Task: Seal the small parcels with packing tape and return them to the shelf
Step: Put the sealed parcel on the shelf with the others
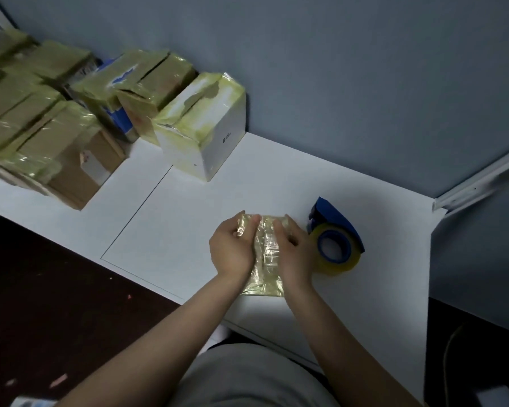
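Parcel [266, 254], tape-wrapped, lies between both hands: left hand [232, 248] and right hand [294, 254] curl around its sides; tape dispenser [335, 239] just right of the grip.

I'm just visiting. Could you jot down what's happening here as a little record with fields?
Surface: white table
In hand: small parcel wrapped in yellowish clear tape, lying on the table
Left hand: left hand grips the parcel's far left corner
Right hand: right hand holds its right side, fingers curled
Tool: blue tape dispenser with a clear tape roll, just right of the parcel, untouched
Background: taped brown cardboard boxes and a taped white box, back left
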